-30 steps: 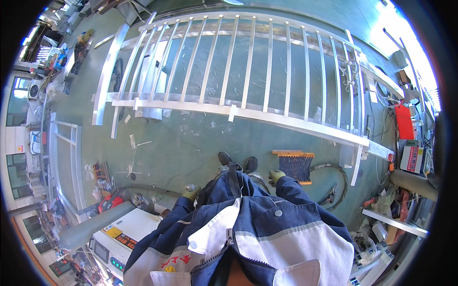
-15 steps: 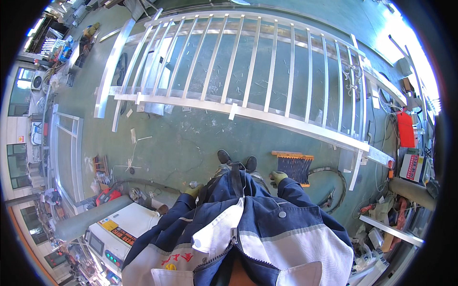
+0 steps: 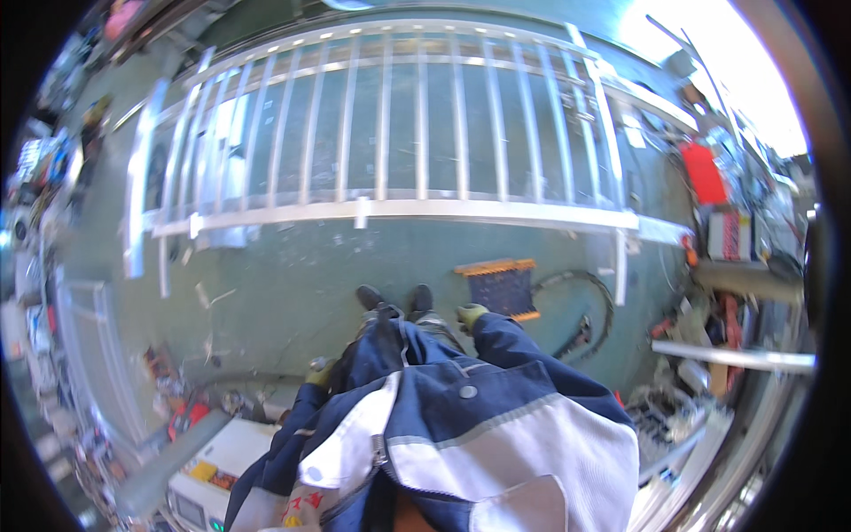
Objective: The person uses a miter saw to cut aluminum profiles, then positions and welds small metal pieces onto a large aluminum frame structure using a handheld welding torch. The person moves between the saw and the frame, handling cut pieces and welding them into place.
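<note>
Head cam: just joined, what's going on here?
A person in a navy-and-white jacket stands facing a barred metal frame, touching it with neither hand. The gloved left hand holds a small grey item, too blurred to identify. The gloved right hand is beside a dark, orange-edged stool-like thing; its grip is unclear.

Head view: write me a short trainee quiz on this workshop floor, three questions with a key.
1. Which is nearest the right hand?
A) red panel
B) stool
C) white machine

2. True or false: the metal railing lies ahead of the shoes.

3. Fill in: in this view, the hose lies to the ____ of the stool.

Key: 1. B; 2. true; 3. right
</note>
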Available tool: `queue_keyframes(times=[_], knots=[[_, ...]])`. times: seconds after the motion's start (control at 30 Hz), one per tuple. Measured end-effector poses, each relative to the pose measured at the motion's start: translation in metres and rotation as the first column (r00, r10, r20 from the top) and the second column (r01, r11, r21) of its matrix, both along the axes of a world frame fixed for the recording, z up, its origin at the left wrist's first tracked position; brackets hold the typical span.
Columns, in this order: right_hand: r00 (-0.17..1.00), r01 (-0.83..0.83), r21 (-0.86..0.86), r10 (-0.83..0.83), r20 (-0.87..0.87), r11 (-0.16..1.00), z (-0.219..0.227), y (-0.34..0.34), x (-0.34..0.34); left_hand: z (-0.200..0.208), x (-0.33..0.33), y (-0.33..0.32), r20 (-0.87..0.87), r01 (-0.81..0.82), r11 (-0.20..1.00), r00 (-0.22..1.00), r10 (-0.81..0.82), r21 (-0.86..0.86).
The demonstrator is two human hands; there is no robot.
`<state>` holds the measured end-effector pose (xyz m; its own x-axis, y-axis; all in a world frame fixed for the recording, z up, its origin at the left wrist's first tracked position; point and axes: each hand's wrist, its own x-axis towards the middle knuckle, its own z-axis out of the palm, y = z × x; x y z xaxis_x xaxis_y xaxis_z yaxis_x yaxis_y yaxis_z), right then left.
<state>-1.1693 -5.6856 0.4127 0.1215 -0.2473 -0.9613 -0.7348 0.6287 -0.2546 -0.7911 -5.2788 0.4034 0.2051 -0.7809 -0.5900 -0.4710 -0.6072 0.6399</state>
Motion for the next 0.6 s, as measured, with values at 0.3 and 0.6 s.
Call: queue_keyframes(times=[0.3, 0.6], knots=[[0.998, 0.069, -0.084, -0.069, 0.002, 0.994, 0.039, 0.014, 0.002, 0.013, 0.027, -0.022, -0.100, -0.166, 0.980, 0.979, 0.177, 0.108], [0.986, 0.166, -0.100, -0.168, -0.018, 0.981, 0.036, 0.039, 0.003, 0.086, 0.048, -0.111, -0.053, -0.401, 0.812, 0.884, 0.465, 0.424]])
